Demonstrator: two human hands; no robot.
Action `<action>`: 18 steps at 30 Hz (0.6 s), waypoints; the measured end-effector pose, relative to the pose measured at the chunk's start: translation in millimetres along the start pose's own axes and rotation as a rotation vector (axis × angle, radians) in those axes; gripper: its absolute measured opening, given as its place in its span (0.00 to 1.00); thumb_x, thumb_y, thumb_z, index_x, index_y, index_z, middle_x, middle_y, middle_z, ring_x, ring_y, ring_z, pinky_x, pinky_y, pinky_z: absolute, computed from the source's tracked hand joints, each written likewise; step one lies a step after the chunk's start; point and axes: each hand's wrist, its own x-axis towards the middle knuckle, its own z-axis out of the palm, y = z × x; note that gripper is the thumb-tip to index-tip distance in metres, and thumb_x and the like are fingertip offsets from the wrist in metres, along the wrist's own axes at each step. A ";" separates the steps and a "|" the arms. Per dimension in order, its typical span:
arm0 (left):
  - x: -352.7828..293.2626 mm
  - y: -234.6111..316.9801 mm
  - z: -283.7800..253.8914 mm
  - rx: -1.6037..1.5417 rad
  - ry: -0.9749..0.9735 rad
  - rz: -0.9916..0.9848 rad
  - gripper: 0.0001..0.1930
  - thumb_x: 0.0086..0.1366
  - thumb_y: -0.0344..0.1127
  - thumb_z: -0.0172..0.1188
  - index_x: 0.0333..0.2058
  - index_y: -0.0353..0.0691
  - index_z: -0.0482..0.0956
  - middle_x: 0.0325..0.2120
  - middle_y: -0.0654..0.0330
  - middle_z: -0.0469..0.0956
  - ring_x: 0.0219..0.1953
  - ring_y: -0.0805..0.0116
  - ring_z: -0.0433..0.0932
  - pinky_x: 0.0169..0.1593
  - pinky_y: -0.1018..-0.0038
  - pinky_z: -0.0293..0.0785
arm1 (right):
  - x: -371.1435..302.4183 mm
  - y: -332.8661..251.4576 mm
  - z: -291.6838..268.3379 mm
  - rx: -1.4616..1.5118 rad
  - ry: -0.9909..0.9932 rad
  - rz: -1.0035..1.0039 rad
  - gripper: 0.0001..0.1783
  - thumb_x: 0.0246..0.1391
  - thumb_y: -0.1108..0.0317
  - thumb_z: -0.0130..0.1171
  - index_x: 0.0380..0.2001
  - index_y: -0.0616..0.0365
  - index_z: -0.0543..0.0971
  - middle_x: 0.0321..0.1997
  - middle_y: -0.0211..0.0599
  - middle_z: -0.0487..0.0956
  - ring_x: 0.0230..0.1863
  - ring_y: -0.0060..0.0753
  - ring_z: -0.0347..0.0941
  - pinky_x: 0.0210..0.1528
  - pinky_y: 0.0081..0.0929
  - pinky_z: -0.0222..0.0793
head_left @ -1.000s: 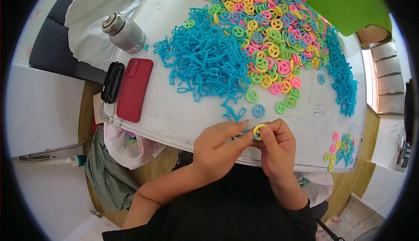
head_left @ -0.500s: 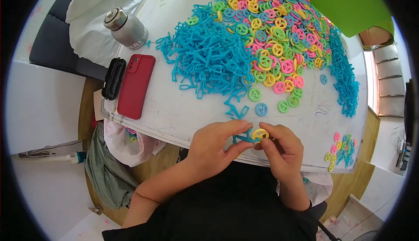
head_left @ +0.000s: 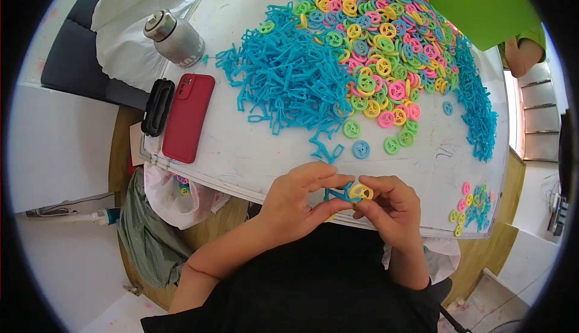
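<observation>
Above the table's near edge, my left hand (head_left: 291, 203) is closed on a small blue plastic frame piece (head_left: 336, 194), gripped between thumb and fingers. A spoked yellow wheel (head_left: 361, 192) meets the right end of that piece; whether it is locked on cannot be told. My right hand (head_left: 393, 205) pinches the wheel with thumb and forefinger. A sliver of yellow peeks out below my left thumb, too covered to name. Just beyond my hands lie a loose blue frame piece (head_left: 325, 151) and a blue wheel (head_left: 360, 149).
Farther off, a heap of blue frame pieces (head_left: 289, 73) adjoins a pile of multicoloured wheels (head_left: 386, 37). More blue pieces (head_left: 476, 104) line the right edge. A red phone (head_left: 188, 119), a black case (head_left: 158, 108) and a metal bottle (head_left: 175, 38) stand left. Another person's arm (head_left: 523, 55) shows upper right.
The yellow wheel and the blue frame piece have shifted slightly right and turned in my fingers. At the upper right, the other person's arm has moved and shows more.
</observation>
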 end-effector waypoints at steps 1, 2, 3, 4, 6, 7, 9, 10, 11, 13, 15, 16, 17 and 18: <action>-1.1 0.1 0.6 0.023 0.033 -0.016 0.19 0.53 0.38 0.74 0.45 0.45 0.84 0.41 0.59 0.79 0.40 0.57 0.80 0.42 0.66 0.77 | 0.7 -1.6 -0.1 0.000 -0.001 0.000 0.20 0.57 0.80 0.60 0.54 0.66 0.74 0.38 0.37 0.79 0.36 0.24 0.79 0.35 0.21 0.78; -1.9 -0.2 1.1 0.046 0.066 -0.032 0.18 0.54 0.39 0.74 0.44 0.46 0.86 0.42 0.59 0.77 0.41 0.57 0.80 0.42 0.66 0.77 | 1.6 -3.7 -0.3 -0.046 0.000 0.014 0.20 0.57 0.80 0.61 0.53 0.66 0.75 0.36 0.36 0.80 0.35 0.23 0.78 0.35 0.21 0.77; -2.6 -1.4 1.4 0.046 0.066 -0.032 0.18 0.54 0.39 0.74 0.44 0.46 0.86 0.42 0.59 0.77 0.41 0.57 0.80 0.42 0.66 0.77 | 2.8 -6.0 -0.5 -0.093 0.000 0.027 0.19 0.56 0.80 0.62 0.52 0.65 0.77 0.34 0.35 0.80 0.33 0.22 0.78 0.34 0.20 0.77; -3.7 -2.9 1.9 0.028 0.044 -0.026 0.18 0.54 0.38 0.74 0.45 0.45 0.85 0.43 0.58 0.76 0.42 0.57 0.80 0.42 0.66 0.77 | 4.4 -8.7 -0.7 -0.092 -0.001 0.028 0.19 0.56 0.80 0.62 0.52 0.65 0.77 0.34 0.35 0.80 0.33 0.22 0.78 0.34 0.20 0.77; -5.8 -2.6 2.3 0.010 0.023 -0.022 0.19 0.55 0.38 0.73 0.45 0.44 0.84 0.44 0.58 0.75 0.43 0.57 0.79 0.42 0.66 0.77 | 8.4 -13.3 -0.9 -0.383 -0.032 -0.043 0.18 0.54 0.79 0.64 0.49 0.64 0.79 0.30 0.33 0.80 0.29 0.21 0.77 0.32 0.20 0.75; -6.3 -1.3 3.3 0.011 -0.009 -0.098 0.20 0.52 0.38 0.75 0.45 0.46 0.85 0.43 0.59 0.74 0.47 0.59 0.75 0.47 0.68 0.73 | 10.2 -14.0 -1.0 -0.384 -0.032 -0.043 0.18 0.54 0.79 0.64 0.49 0.64 0.79 0.30 0.33 0.80 0.29 0.21 0.77 0.32 0.20 0.75; -5.5 2.0 4.1 0.013 -0.039 -0.175 0.21 0.50 0.37 0.76 0.45 0.47 0.85 0.42 0.60 0.72 0.50 0.62 0.70 0.52 0.69 0.69 | 13.3 -14.6 0.3 -0.766 -0.016 -0.302 0.16 0.53 0.79 0.65 0.47 0.63 0.80 0.30 0.32 0.80 0.26 0.22 0.76 0.31 0.21 0.74; -4.5 4.7 3.5 0.044 -0.012 -0.184 0.20 0.51 0.37 0.76 0.44 0.44 0.85 0.42 0.59 0.75 0.48 0.60 0.73 0.49 0.69 0.71 | 12.4 -14.1 2.2 -0.766 -0.017 -0.302 0.16 0.53 0.79 0.65 0.47 0.63 0.80 0.30 0.32 0.80 0.26 0.22 0.76 0.31 0.21 0.74; -4.2 6.4 3.9 0.076 0.016 -0.193 0.20 0.51 0.36 0.76 0.44 0.41 0.84 0.42 0.57 0.77 0.46 0.58 0.76 0.46 0.68 0.74 | 9.9 -12.9 4.9 -0.676 0.019 -0.258 0.17 0.54 0.78 0.64 0.48 0.63 0.79 0.30 0.33 0.80 0.26 0.23 0.76 0.31 0.22 0.74; -8.8 9.0 8.3 0.022 0.050 -0.149 0.19 0.51 0.35 0.75 0.43 0.40 0.84 0.40 0.56 0.80 0.42 0.56 0.79 0.43 0.67 0.75 | 5.0 -9.5 6.8 -0.585 0.051 -0.215 0.18 0.55 0.78 0.62 0.50 0.63 0.78 0.30 0.33 0.80 0.27 0.25 0.76 0.31 0.23 0.74; -13.0 6.0 12.9 -0.028 0.087 -0.106 0.19 0.52 0.34 0.75 0.43 0.39 0.83 0.39 0.55 0.82 0.38 0.54 0.82 0.40 0.67 0.77 | 1.5 -4.0 6.0 0.373 0.053 0.295 0.21 0.57 0.79 0.58 0.55 0.63 0.74 0.33 0.35 0.80 0.30 0.26 0.77 0.35 0.23 0.76; -13.2 0.5 16.6 -0.007 0.168 -0.004 0.19 0.52 0.34 0.75 0.43 0.39 0.83 0.37 0.54 0.83 0.36 0.54 0.83 0.38 0.67 0.77 | 3.3 -0.8 8.7 0.374 0.049 0.294 0.21 0.57 0.79 0.58 0.55 0.63 0.74 0.33 0.35 0.80 0.30 0.26 0.77 0.35 0.23 0.76; -13.5 -2.7 18.0 0.016 0.248 0.098 0.19 0.52 0.33 0.74 0.44 0.40 0.83 0.36 0.54 0.85 0.34 0.53 0.84 0.36 0.67 0.78 | 6.0 2.1 13.8 0.098 0.024 0.132 0.23 0.58 0.79 0.57 0.57 0.64 0.72 0.36 0.36 0.80 0.32 0.26 0.77 0.38 0.23 0.76; -18.1 -2.0 13.0 0.021 0.252 0.096 0.19 0.52 0.33 0.74 0.44 0.40 0.83 0.36 0.54 0.85 0.34 0.53 0.84 0.36 0.67 0.78 | 8.2 3.7 16.9 -0.176 0.000 -0.032 0.24 0.59 0.79 0.55 0.59 0.64 0.70 0.38 0.38 0.80 0.34 0.27 0.78 0.40 0.24 0.76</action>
